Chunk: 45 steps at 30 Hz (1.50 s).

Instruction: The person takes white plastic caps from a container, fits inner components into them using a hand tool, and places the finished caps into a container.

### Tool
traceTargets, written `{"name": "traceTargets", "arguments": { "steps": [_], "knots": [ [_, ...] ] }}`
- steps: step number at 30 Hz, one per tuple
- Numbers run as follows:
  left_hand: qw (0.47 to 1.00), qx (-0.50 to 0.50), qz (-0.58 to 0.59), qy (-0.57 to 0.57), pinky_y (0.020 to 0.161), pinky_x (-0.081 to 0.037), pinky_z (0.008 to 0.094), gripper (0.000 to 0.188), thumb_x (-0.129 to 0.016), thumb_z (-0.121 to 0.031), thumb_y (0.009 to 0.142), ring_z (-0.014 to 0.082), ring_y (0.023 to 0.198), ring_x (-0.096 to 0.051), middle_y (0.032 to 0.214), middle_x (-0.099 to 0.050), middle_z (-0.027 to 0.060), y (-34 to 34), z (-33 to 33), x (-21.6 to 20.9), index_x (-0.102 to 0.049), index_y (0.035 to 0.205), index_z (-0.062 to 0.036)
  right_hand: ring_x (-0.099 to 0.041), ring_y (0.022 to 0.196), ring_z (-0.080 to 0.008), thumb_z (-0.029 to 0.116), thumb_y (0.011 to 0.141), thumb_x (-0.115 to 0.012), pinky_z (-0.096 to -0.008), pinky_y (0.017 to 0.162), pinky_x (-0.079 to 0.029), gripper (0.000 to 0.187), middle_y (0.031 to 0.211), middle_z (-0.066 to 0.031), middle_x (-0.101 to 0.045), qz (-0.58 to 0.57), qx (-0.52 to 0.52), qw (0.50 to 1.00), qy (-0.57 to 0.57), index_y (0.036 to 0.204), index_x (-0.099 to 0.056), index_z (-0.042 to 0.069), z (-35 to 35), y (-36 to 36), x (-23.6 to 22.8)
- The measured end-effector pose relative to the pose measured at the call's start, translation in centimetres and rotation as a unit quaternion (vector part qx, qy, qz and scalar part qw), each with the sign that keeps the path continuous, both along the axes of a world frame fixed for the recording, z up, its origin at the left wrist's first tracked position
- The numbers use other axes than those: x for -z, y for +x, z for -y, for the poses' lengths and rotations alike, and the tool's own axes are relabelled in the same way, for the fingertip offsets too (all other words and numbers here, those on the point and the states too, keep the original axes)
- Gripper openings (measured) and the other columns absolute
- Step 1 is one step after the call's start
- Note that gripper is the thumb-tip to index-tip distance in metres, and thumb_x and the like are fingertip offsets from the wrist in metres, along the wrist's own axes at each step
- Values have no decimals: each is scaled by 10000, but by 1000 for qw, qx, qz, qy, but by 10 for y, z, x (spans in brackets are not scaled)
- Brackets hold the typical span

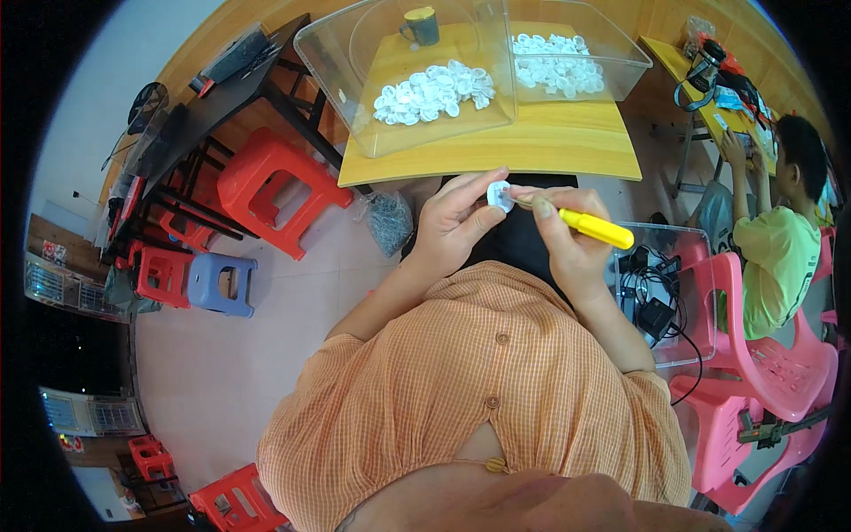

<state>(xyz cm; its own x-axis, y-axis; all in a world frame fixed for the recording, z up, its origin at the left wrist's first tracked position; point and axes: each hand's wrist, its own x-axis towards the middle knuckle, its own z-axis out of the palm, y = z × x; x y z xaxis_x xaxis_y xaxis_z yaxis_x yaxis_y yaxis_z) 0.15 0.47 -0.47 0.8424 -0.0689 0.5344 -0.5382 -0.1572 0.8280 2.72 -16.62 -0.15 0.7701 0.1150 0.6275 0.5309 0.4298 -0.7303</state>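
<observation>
My left hand [455, 228] pinches a small round white plastic piece [500, 197] between thumb and fingers, just in front of the table edge. In my right hand [574, 253] is a tool with a yellow handle [601, 230] and a thin metal shaft, gripped like a pen. Its shaft points left and its tip meets the white piece; whether it is a screwdriver or a trimming blade I cannot tell. Many similar white pieces lie in a clear plastic bin [383, 142] on the table, and more fill a second clear bin [620, 64] to its right.
The yellow table [567, 142] carries both bins; a dark mug [424, 32] appears behind the left bin's wall. A clear bag [388, 223] sits on the floor. At right stand a clear box of cables [660, 315], pink chairs [780, 377] and a seated person [776, 239]. Red stools [279, 191] stand left.
</observation>
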Motion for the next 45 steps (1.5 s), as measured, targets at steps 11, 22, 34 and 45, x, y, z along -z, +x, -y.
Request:
{"name": "traceTargets", "arguments": {
  "steps": [11, 22, 34, 45],
  "knots": [
    [997, 72, -8, -9, 847, -477, 286, 431, -432, -247, 1008, 182, 976, -575, 1149, -520, 127, 0, -2, -4, -453, 1332, 37, -651, 986, -232, -42, 865, -620, -317, 865, -527, 125, 1037, -179, -662, 29, -75, 997, -14, 984, -591, -21, 7, 10, -2],
    [995, 88, -24, -41, 731, -516, 313, 465, -364, -285, 1015, 207, 888, -572, 1161, -499, 163, -3, -4, 3, -463, 1259, 99, -660, 970, -251, -29, 825, -670, -330, 854, -514, 111, 989, -158, -676, 56, -77, 993, -74, 921, -620, -6, 13, 18, 4],
    [994, 95, -26, -43, 687, -514, 296, 485, -333, -304, 1017, 195, 839, -575, 1093, -511, 158, 1, -7, 7, -462, 1243, 104, -687, 909, -263, -21, 777, -702, -315, 800, -539, 145, 943, -147, -691, 196, 22, 966, -170, 901, -630, -3, 11, 13, -8],
    [989, 115, -39, -88, 620, -495, 255, 443, -334, -274, 1017, 167, 724, -568, 1052, -538, 150, 2, -6, 9, -492, 1217, 89, -674, 940, -263, -18, 813, -680, -346, 845, -524, 116, 962, -159, -683, 108, -79, 985, -104, 913, -622, -7, 13, 23, 2]
  ]
}}
